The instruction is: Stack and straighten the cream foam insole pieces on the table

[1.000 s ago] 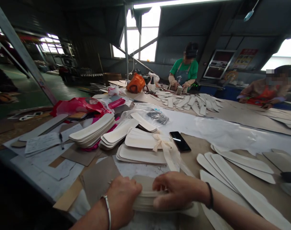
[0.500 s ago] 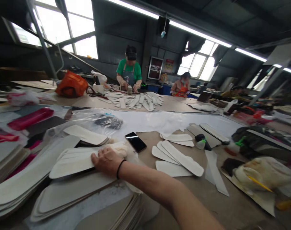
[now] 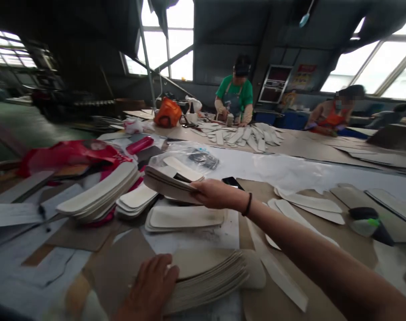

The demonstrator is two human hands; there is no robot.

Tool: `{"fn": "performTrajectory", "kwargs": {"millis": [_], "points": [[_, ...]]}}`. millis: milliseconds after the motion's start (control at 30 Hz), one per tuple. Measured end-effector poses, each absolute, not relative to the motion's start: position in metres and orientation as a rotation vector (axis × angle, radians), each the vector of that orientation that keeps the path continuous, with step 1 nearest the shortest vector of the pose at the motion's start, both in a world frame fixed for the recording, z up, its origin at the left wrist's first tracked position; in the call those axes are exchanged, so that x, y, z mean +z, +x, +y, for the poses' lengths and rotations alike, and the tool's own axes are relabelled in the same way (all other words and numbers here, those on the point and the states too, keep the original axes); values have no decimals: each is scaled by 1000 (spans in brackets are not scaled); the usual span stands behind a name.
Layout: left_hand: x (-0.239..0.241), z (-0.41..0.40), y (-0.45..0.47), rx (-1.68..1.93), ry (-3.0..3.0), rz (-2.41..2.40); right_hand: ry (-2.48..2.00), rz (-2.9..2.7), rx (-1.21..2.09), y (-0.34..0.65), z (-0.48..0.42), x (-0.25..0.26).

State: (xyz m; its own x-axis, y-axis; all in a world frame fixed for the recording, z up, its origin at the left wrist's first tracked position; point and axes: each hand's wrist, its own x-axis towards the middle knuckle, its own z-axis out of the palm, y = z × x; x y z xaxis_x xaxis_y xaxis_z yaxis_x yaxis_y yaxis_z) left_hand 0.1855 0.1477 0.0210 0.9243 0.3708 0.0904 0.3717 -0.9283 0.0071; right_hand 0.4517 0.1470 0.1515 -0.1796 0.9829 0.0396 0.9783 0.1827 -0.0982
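Our right hand [image 3: 214, 195] is stretched out over the table, fingers clamped on one end of a lifted bundle of pale, long flat insole-shaped boards [image 3: 167, 183], held clear above a flat pile of similar off-white boards [image 3: 186, 218]; our left hand [image 3: 149, 287] lies palm-down, fingers spread, on the near grey-beige stack of fanned boards [image 3: 206, 276] at the table's front edge; a black phone [image 3: 232, 182] lies just beyond the right hand; a person in a green shirt [image 3: 234, 96] works at the brown cardboard-covered table [image 3: 323, 151] far behind.
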Motion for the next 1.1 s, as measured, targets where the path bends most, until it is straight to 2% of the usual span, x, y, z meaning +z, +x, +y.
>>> {"fn": "performTrajectory", "kwargs": {"millis": [100,200,333,433,600,667,800,967,1100], "points": [[14,143,181,-339,-3055,-551,-1871,-2328,551,432,131,161],[9,144,177,-562,-2991,-325,-1881,-2298,977,415,122,141],[17,148,181,-643,-2921,-287,-1841,-2257,1274,402,113,98],[30,150,190,-516,-3008,-461,-1871,-2215,1260,405,101,89],[41,151,200,-158,-3169,-634,-1901,-1997,941,437,57,88],[40,152,199,-221,-3176,-653,-1917,-1677,861,449,36,77],[33,156,196,-363,-3166,-612,-1750,-1144,905,441,7,44],[31,156,198,-344,-3164,-542,-1626,-1174,960,412,-5,37],[33,158,190,-424,-3119,-428,-1701,-1224,944,408,-14,37]]}}
